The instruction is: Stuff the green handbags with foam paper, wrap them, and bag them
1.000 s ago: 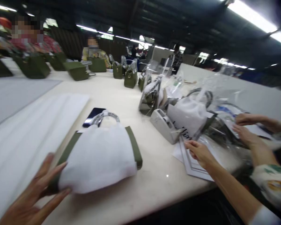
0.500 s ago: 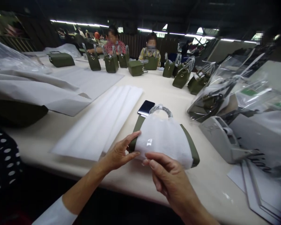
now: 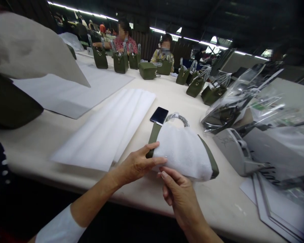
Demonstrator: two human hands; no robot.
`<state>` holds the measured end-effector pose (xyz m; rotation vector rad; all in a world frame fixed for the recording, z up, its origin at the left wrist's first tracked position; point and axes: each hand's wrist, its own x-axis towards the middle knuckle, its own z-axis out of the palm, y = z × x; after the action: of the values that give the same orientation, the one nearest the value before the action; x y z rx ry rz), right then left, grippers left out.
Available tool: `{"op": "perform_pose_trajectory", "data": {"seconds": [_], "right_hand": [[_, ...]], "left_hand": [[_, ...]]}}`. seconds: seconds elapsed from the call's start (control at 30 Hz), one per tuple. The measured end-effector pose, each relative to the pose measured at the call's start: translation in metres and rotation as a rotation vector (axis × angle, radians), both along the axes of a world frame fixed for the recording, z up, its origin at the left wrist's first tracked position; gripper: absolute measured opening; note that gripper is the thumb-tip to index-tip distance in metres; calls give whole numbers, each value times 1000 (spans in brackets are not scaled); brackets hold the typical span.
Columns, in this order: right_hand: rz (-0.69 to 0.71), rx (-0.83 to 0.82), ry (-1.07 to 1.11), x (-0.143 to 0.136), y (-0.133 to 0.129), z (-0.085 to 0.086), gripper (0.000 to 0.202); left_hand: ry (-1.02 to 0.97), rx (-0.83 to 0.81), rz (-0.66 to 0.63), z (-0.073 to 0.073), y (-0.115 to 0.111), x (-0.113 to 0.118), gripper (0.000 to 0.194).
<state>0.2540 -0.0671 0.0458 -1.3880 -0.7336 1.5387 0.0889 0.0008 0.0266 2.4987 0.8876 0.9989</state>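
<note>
An olive-green handbag (image 3: 209, 153) lies on the table, its front covered by a white foam sheet (image 3: 186, 148). Clear film covers the bag's looped handle (image 3: 179, 118). My left hand (image 3: 139, 163) rests on the bag's left side, fingers spread. Its thumb presses the foam where a bit of clear tape was showing. Close to the foam's lower edge, my right hand (image 3: 179, 189) is closed in a pinch on a small clear piece that looks like tape. Its other fingers are curled.
White foam sheets (image 3: 103, 131) lie left of the bag, and a phone (image 3: 159, 115) sits behind it. To the right stands a grey tape dispenser (image 3: 239, 152) beside plastic bags (image 3: 243, 101). Several green handbags (image 3: 121, 63) line the far side, where two people sit.
My left thumb has moved up onto the taped spot on the foam. My right hand stays pinched nearby. At the left, a grey sheet has been lifted, uncovering more of another green bag.
</note>
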Motion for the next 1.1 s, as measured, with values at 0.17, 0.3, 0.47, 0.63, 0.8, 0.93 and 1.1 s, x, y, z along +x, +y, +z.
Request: {"op": "perform_pose_trajectory", "data": {"seconds": [0.17,0.3,0.47,0.63,0.8,0.93,1.1], "right_hand": [[-225,-12,138,-11,-6,-12,46],[-292,16,121,-15,-2,-24,43],[-357,94,8,-24,1,-31,36],[-442,27,13,-34,6,-44,36],[-384,-69,-37,-30,-2,-53,38],[-146,13,-40,-16,-9,-40,31],[63,-48,-115,-7,0,-35,31]], "left_hand": [[11,4,-5,3,-1,1,33],[5,-14,-31,1,-1,1,33],[-5,-13,-60,-2,1,2,34],[-4,-2,-60,-5,3,5,35],[-14,35,-68,-5,3,6,35],[-6,34,-63,-6,3,4,34],[-6,37,-63,-6,1,4,34]]}}
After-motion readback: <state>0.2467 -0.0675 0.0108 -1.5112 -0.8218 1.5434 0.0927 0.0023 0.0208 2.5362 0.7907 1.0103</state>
